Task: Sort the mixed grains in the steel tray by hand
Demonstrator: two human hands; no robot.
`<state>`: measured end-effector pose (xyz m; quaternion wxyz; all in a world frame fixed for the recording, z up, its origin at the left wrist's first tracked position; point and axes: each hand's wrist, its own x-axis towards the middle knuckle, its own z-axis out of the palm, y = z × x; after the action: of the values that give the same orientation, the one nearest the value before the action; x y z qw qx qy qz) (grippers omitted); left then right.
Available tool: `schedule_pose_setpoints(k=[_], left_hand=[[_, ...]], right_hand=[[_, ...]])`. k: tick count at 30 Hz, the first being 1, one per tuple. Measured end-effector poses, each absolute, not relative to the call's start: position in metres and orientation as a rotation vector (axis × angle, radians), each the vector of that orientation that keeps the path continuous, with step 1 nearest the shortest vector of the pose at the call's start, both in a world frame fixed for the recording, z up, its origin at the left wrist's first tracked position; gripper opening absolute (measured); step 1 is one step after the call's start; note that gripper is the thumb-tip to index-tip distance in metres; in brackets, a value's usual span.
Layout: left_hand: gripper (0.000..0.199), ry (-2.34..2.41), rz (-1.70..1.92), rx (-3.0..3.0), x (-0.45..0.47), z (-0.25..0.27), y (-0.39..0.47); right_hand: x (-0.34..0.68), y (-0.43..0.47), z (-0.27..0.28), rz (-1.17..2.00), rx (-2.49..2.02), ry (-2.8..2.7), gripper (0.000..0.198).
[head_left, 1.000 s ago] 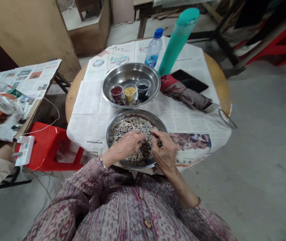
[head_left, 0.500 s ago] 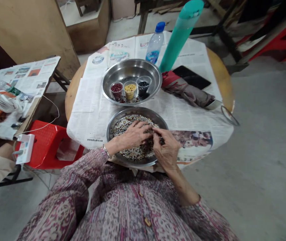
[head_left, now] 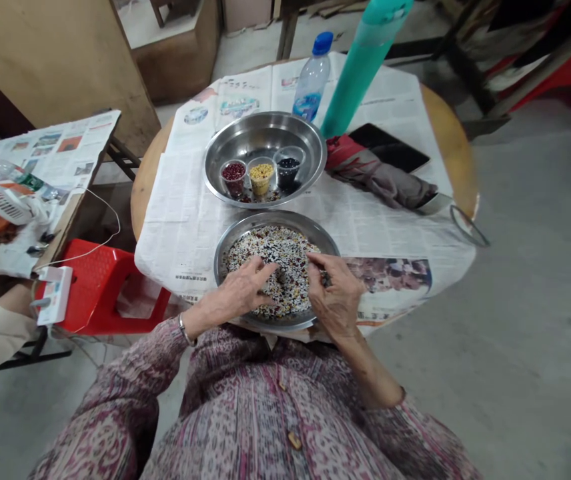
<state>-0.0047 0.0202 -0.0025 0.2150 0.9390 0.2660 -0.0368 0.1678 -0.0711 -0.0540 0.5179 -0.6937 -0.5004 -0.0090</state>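
Note:
A steel basin (head_left: 333, 243) in front of me holds a spread of white grains mixed with red, yellow and black beans (head_left: 285, 243). Over its left side, my left hand (head_left: 238, 290) is open, with the thumb and fingers apart above the mix. My right hand (head_left: 338, 293) is at the basin's right side, thumb and forefinger drawn together; whatever lies between them is too small to make out. Behind stands a second steel basin (head_left: 265, 127) with three clear cups in it: red beans (head_left: 234, 175), yellow beans (head_left: 261, 177) and black beans (head_left: 288, 170).
Newspaper (head_left: 175, 200) covers the round table. A water bottle (head_left: 311, 80), a green bottle (head_left: 363, 67), a folded umbrella (head_left: 385, 177) and a dark phone or tablet (head_left: 390, 148) lie or stand behind. To the left are a red stool (head_left: 95, 287), a power strip (head_left: 56, 297) and another person's legs.
My left hand has pulled back to the left, away from my right hand, uncovering the middle of the mix. The right hand stays in nearly the same place.

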Motion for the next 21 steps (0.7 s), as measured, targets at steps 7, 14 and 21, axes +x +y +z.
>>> schedule_pose_setpoints(k=[7,14,21], left_hand=[[0.043,0.964,-0.100,2.631,0.036,-0.013,0.025],[0.020,0.609,-0.095,2.547,0.035,-0.007,0.033],[0.011,0.672,-0.342,2.591,-0.009,0.028,0.003]], right_hand=[[0.168,-0.071,-0.055,-0.036,-1.664,-1.211,0.022],[0.168,-0.070,-0.055,-0.046,-1.639,-1.220,0.021],[0.168,-0.071,-0.055,0.012,-1.659,-1.198,0.022]])
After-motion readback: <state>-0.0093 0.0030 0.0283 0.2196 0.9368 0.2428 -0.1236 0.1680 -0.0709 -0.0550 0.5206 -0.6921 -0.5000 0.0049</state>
